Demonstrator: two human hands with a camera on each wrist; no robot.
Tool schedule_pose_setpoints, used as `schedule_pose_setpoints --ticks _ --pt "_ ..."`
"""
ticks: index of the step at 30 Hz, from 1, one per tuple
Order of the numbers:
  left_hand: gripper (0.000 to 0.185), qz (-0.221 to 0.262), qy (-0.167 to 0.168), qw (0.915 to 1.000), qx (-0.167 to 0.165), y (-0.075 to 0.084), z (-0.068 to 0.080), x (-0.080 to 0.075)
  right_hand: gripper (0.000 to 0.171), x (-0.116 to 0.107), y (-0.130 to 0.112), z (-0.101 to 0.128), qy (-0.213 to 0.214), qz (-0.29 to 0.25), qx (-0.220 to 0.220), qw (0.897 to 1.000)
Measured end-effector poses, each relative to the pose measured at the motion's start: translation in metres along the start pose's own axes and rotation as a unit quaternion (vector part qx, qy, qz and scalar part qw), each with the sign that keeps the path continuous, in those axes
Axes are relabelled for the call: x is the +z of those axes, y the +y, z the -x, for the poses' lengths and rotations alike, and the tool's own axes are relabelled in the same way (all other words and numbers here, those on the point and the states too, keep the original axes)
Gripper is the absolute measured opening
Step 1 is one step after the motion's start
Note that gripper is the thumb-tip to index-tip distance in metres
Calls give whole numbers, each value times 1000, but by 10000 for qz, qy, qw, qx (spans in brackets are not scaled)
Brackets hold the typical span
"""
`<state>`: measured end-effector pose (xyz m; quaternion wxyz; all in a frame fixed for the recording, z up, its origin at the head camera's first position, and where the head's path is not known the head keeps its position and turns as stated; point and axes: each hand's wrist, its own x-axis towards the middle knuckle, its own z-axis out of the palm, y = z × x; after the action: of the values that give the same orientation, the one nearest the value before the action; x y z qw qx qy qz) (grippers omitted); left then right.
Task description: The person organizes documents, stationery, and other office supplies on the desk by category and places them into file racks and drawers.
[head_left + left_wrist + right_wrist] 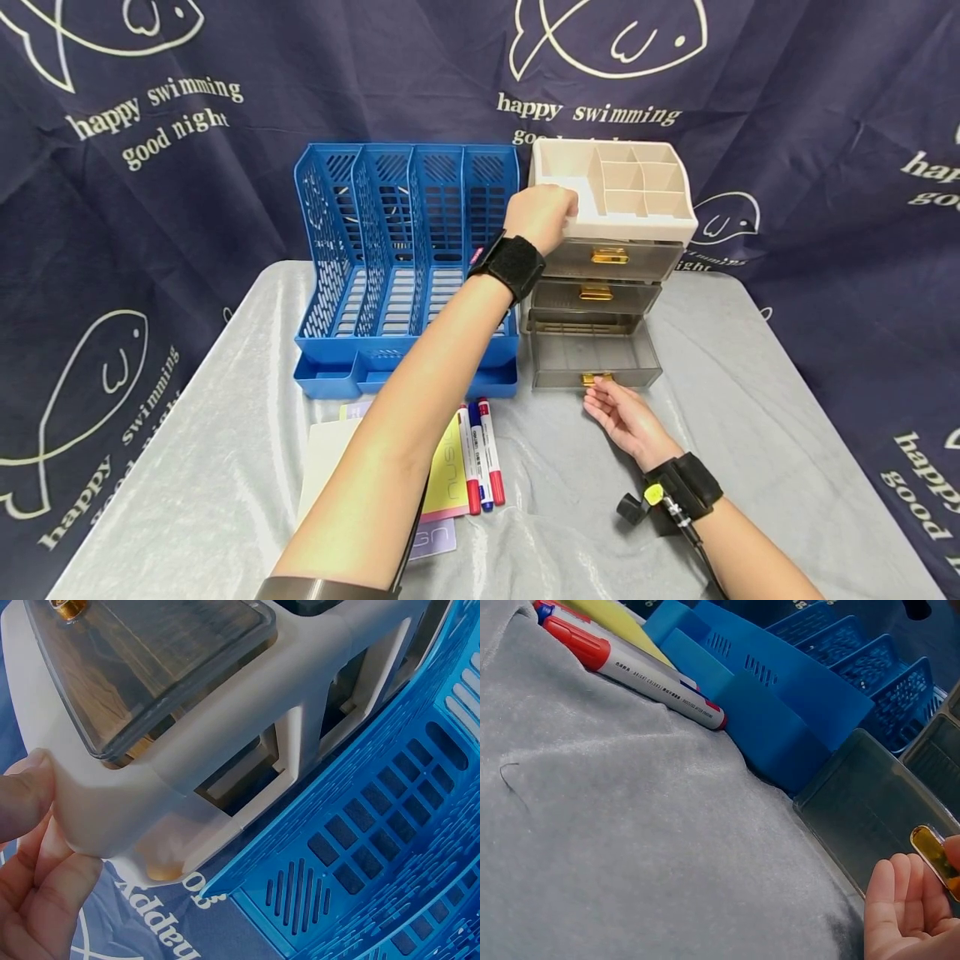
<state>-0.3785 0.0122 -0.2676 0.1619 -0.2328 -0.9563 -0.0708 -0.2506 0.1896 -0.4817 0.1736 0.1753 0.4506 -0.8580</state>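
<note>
Gripping the top left corner of the beige drawer organizer (611, 196), the left hand (538, 217) sits at centre frame — fingers (45, 892) curled round the cream rim, thumb pressed to its outer face in the left wrist view. The organizer stands upright at the back of the grey-covered surface (750, 433), right of centre, touching or just beside the blue file rack (405, 258) on its left.

Its bottom drawer (592, 354) is pulled out toward the camera; the two drawers above sit closed. The right hand (626, 417), palm up at lower centre, has its fingers (900, 889) lightly curled under the drawer's gold handle (597, 378) — fingertips touching the handle, thumb just on it at the frame edge in the right wrist view.

Lower centre-left: three markers (480, 450), red and blue caps, lying side by side just in front of the rack, next to a yellow notebook (448, 471) and pale papers (326, 458). Dark blue fish-print cloth (150, 167) hangs behind.
</note>
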Motion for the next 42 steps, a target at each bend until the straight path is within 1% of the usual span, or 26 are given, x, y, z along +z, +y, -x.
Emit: schedule_pose_setpoints --ticks 10,13,16,20,24,26,29,30,31,32,33,34,35,36,38,39,41,42 --pt "19 -24 -28 10000 16 0 0 1 29 0 3 3 -35 46 -34 10000" --pt "19 -39 -26 10000 25 0 0 1 29 1 5 7 -243 72 53 9997" --pt "19 -71 -19 10000 25 -1 -1 2 29 4 8 12 -556 226 142 9981" --pt "19 -65 -20 10000 31 -1 -1 2 27 11 10 18 -979 516 51 9938" --pt "19 -28 -36 10000 52 -1 -1 2 26 23 13 22 -1431 890 -59 9857" --pt "19 -31 -34 10000 59 -1 -1 2 25 29 16 23 -1593 1149 -111 9805" --pt "19 -41 -24 10000 57 -1 -1 2 19 37 21 22 -1756 1753 -325 9682" --pt "19 -43 -24 10000 56 -1 0 2 16 40 23 21 -1776 2029 -444 9619" --pt "19 -40 -31 10000 51 -1 -1 2 15 43 25 21 -1806 2360 -598 9529" --pt "19 -35 -42 10000 47 -1 -1 2 15 46 27 21 -1852 2769 -800 9395" --pt "19 -37 -47 10000 45 -1 -1 2 18 49 28 21 -1880 3231 -1026 9218" --pt "19 -46 -54 10000 43 -1 -1 2 22 52 30 21 -1925 3686 -1276 9005" --pt "19 -49 -61 10000 39 -1 -1 2 25 56 31 22 -1999 4117 -1540 8757" --pt "19 -49 -68 10000 30 -1 -1 2 26 59 32 22 -2097 4507 -1815 8485" --pt "19 -61 -68 10000 16 -1 -1 2 23 65 34 23 -2315 5121 -2374 7924" --pt "20 -62 -65 10000 7 -1 -1 1 21 68 35 23 -2411 5340 -2597 7677" --pt "20 -54 -68 10000 4 -1 -1 1 18 73 37 22 -2652 5637 -3007 7221" --pt "20 -47 -66 10000 4 -1 -1 1 16 76 38 21 -2744 5801 -3201 6970"
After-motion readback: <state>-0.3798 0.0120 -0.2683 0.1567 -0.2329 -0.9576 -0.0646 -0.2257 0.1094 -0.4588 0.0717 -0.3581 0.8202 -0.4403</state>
